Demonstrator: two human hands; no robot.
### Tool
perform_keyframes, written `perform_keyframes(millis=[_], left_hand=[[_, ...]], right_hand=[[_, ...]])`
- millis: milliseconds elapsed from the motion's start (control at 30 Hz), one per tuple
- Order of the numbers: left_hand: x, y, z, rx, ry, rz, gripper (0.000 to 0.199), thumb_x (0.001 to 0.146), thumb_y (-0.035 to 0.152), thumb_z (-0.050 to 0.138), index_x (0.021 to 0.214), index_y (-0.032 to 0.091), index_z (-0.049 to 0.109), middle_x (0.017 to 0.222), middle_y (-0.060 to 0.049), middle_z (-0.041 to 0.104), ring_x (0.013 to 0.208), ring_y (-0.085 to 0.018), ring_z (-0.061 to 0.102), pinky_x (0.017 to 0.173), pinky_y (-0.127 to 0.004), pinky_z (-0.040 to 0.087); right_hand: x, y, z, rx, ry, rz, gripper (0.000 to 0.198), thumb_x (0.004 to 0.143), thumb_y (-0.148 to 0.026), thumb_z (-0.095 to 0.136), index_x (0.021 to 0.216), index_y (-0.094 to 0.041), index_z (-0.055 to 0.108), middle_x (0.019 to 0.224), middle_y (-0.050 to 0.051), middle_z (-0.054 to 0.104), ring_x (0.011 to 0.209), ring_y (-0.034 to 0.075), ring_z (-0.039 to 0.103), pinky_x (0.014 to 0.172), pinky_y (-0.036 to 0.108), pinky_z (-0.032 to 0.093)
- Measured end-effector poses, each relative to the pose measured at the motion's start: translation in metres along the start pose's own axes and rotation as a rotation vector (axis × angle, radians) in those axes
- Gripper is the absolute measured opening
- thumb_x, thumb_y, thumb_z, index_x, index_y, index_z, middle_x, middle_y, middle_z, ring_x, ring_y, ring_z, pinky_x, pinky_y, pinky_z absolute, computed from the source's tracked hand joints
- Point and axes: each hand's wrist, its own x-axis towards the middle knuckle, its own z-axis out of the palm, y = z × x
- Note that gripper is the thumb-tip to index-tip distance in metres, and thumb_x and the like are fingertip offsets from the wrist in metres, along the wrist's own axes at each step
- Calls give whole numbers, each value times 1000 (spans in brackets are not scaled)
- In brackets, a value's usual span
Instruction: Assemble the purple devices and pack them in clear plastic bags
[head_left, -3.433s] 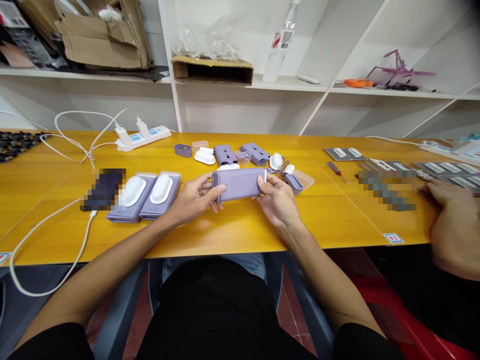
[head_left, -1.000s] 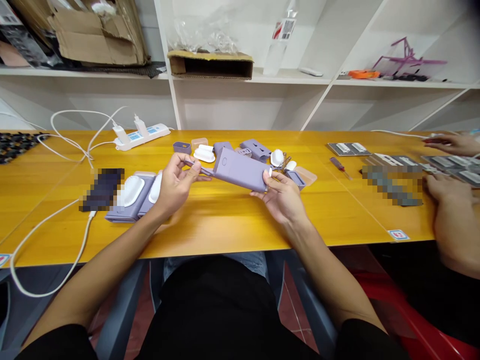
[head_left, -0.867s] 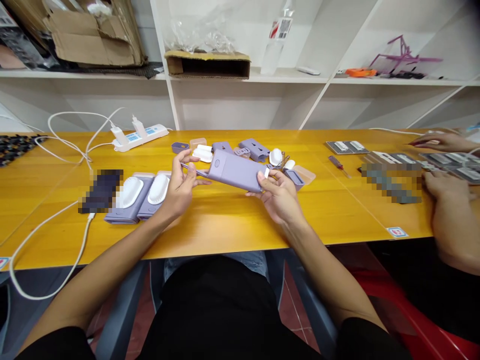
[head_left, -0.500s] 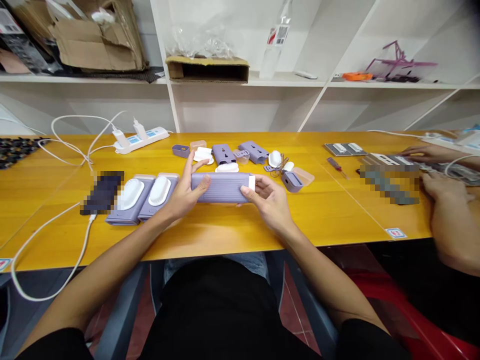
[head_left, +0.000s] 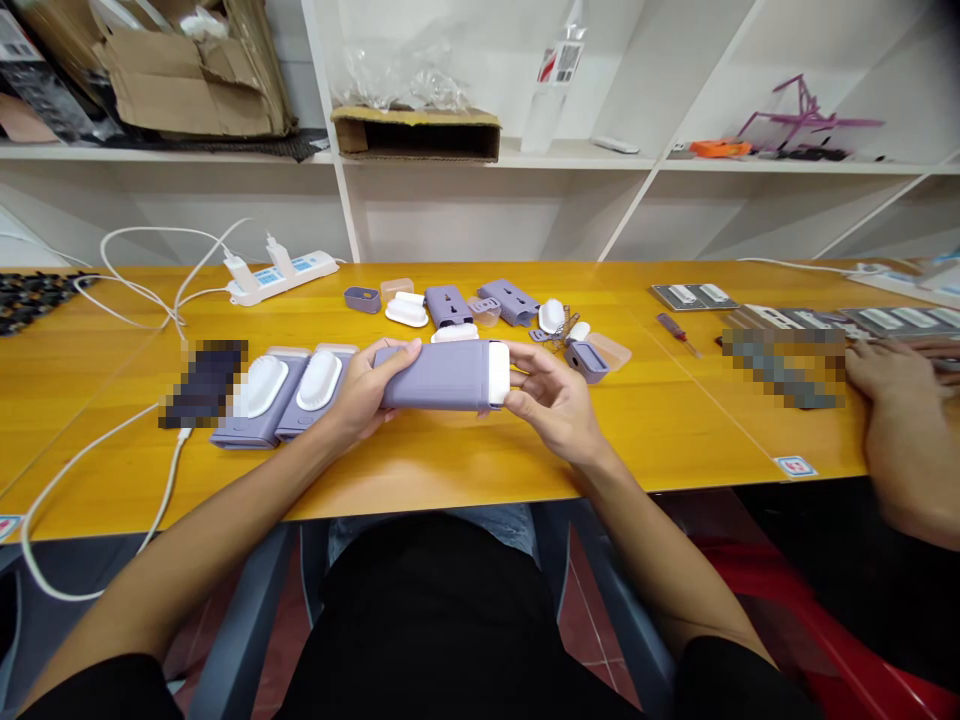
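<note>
Purple case [head_left: 435,378] lies level in the air at the middle of the frame, over the wooden table [head_left: 450,475], its white end [head_left: 499,374] facing right. The left hand [head_left: 369,388] grasps its left part, thumb laid over the upper edge and the other fingers underneath. The right hand [head_left: 559,402] has its thumb and fingers curved close around the white end, the thumb tip at its lower corner; whether they press on it, I cannot tell.

Just behind the case, in the centre of the frame, are two purple shells [head_left: 510,300], some white oval pieces [head_left: 407,310], a tangle of springs [head_left: 562,335] and a small purple box [head_left: 586,362]. Left of the left hand, two purple units [head_left: 251,428] with white ovals on top stand side by side, next to a pixelated dark object [head_left: 206,383]. A white power strip [head_left: 283,279] sits farther back. Toward the right, a screwdriver [head_left: 677,334] lies on the table, and a co-worker's hand [head_left: 892,372] rests at the right edge.
</note>
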Motion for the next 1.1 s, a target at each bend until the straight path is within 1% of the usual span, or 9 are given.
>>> perform_keyframes(millis=[133,233,333,433,567,733,800,933,1100], left_hand=[[0,-4,-3,-20,-52,-7,62,70,68,105,90,23,67,70,6,53,48,-10,45,33,-23,26],[3,-8,-8,-19,-60,29,58,73,67,103,92,24,69,72,5,56,49,-11,47,37,-25,27],[6,-11,-14,-15,-36,148,57,73,66,103,96,23,75,85,0,69,59,-13,56,46,-25,37],[8,-12,-17,2,-34,303,59,73,70,103,96,21,81,99,-6,78,75,-17,65,61,-27,47],[8,-13,-19,17,-87,365,58,79,75,98,92,21,83,96,-8,79,80,-20,67,71,-31,51],[12,-13,-26,67,-121,413,53,82,73,97,93,22,85,97,-9,82,85,-23,70,78,-33,52],[13,-12,-29,93,-119,439,52,84,72,97,94,22,86,99,-9,83,88,-23,71,81,-33,52],[12,-9,-33,111,-149,455,53,84,73,95,95,22,86,102,-10,84,93,-25,72,85,-34,53],[6,-2,-30,116,-175,404,58,83,76,95,95,21,86,105,-12,84,94,-26,73,84,-34,56]], right_hand=[[-1,1,-3,-19,-51,6,77,87,-48,106,152,-33,69,158,13,74,116,30,87,84,44,80],[-5,-2,0,-104,-46,-9,85,84,-51,108,157,-31,69,156,15,75,121,31,85,91,43,78],[-11,-7,6,-166,-53,-38,89,84,-50,108,162,-30,69,160,16,73,125,32,84,99,44,76],[-16,-14,11,-132,-121,-29,94,81,-48,110,165,-34,69,153,12,78,119,29,84,101,42,74],[-18,-21,18,-41,-196,22,78,95,-59,98,165,-36,71,149,11,79,120,27,83,101,40,72],[-20,-27,28,-52,-188,6,69,100,-53,94,163,-37,73,138,9,79,112,23,80,95,35,70],[-20,-30,30,-124,-171,-39,67,102,-52,92,164,-37,73,131,9,77,109,22,76,91,34,69],[-21,-33,33,-299,-170,-212,66,107,-53,86,168,-35,69,119,8,77,99,22,68,88,37,64],[-25,-35,38,-395,-183,-341,70,109,-49,83,174,-34,62,127,10,79,98,25,70,87,42,64]])
